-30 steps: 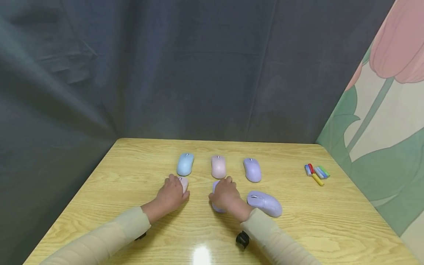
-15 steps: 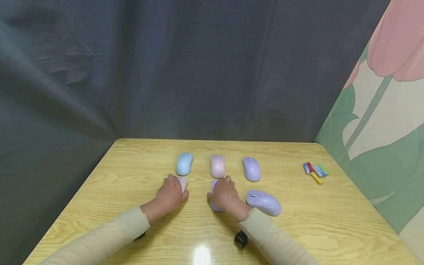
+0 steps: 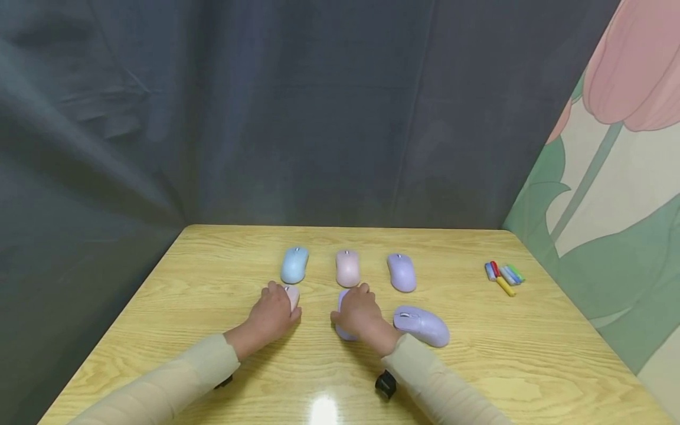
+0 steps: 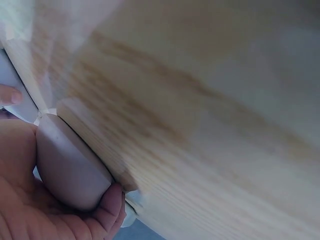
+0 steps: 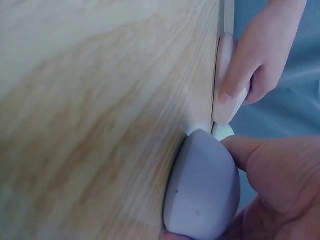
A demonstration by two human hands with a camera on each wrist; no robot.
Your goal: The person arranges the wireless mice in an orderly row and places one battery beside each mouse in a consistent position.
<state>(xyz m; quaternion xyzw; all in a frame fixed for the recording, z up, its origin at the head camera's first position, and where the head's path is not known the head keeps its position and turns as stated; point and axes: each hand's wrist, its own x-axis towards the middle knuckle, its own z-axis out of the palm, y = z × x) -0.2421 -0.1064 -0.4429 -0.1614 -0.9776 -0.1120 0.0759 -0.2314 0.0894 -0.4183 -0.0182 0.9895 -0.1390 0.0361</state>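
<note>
My left hand [image 3: 270,313] grips a pale pink computer mouse [image 3: 293,296] by its sides, thumb on the right flank. The left wrist view shows that mouse [image 4: 70,165] from its rear, low against the wooden table. To the right, a lavender mouse [image 3: 343,334] lies mostly covered by my right hand [image 3: 361,313], whose thumb and fingers hold its two sides. Its rounded back [image 5: 202,190] fills the lower middle of the right wrist view, close on the wood. Just beyond the hands stand a blue mouse [image 3: 294,265] and another pink mouse [image 3: 347,269].
At the back right of the pair is a purple mouse [image 3: 402,273]. Another purple mouse [image 3: 421,326] lies turned sideways beside my right wrist. Several small coloured sticks [image 3: 504,278] sit in a cluster toward the right of the table [image 3: 255,383]. A dark curtain [image 3: 319,118] hangs behind.
The head view has shifted very slightly. Both hands keep their hold on the mice, and nothing on the table has visibly moved.
</note>
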